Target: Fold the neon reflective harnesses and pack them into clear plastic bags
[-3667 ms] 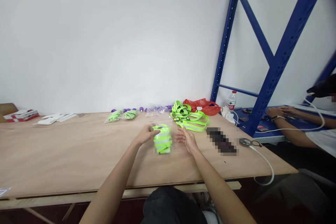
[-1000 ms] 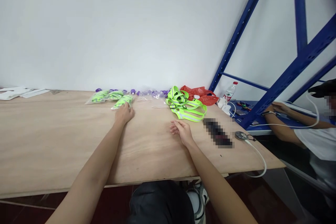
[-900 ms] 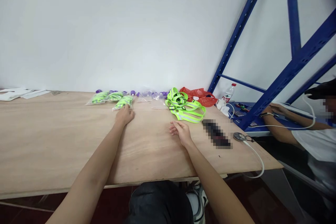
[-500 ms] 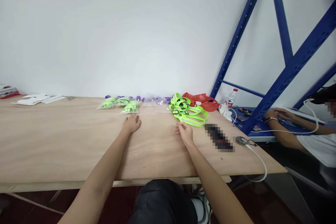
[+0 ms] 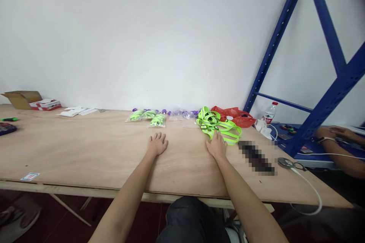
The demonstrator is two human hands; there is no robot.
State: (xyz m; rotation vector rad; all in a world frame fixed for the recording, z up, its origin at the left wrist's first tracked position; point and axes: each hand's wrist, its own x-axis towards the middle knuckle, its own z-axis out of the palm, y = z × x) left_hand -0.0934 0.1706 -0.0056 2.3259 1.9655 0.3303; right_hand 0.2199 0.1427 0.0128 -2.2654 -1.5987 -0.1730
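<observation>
Head view: wooden desk, white wall — bagged straps lie beyond the spread left grip, green straps just beyond the spread right grip.

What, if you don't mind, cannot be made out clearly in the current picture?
In the head view:
- Part of the green straps' near edge: covered by the right hand.
- The pixelated item: its details are masked by blocks.
- The purple pieces: too small to identify, some behind clear bags.
- The dark blue item: cut off by the left edge.
- The bottle label: print too small to read.
</observation>
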